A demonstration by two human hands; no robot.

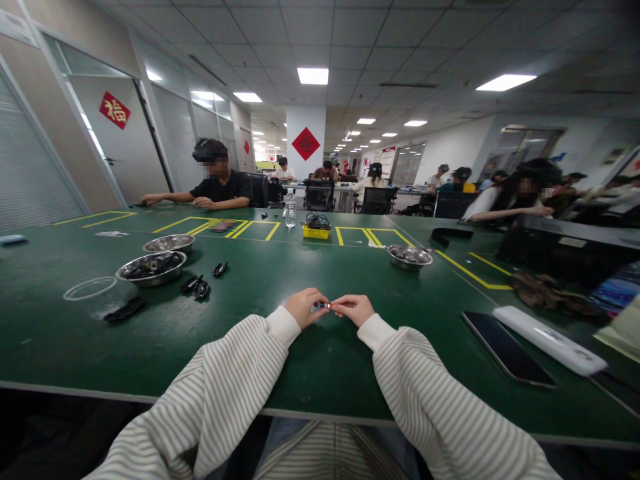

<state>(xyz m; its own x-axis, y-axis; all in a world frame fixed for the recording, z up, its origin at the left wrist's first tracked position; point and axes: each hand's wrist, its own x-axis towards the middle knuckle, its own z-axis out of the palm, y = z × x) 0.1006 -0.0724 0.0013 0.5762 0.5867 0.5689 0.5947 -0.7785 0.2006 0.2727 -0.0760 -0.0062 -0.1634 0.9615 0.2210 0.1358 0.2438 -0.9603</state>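
Just above the green table, my left hand (pixel 306 307) and my right hand (pixel 354 309) meet, fingertips nearly touching. Between them is a small part (pixel 327 305) with a light middle, a dark end and an orange-red end; its exact kind is too small to make out. The left fingers pinch its dark end, and the right thumb and fingers pinch the orange-red end. To the left lie several black plastic pieces (pixel 201 289). Farther left, a steel bowl (pixel 127 279) holds many dark small parts. A second steel bowl (pixel 410 259) with small parts stands to the right.
Another steel bowl (pixel 189 241), a clear plastic lid (pixel 90 289) and a black strip (pixel 125 311) are on the left. A yellow box (pixel 316 233) with black cables and a bottle (pixel 291 210) stand ahead. A phone (pixel 507 348) and white power strip (pixel 550 340) lie right. People sit around.
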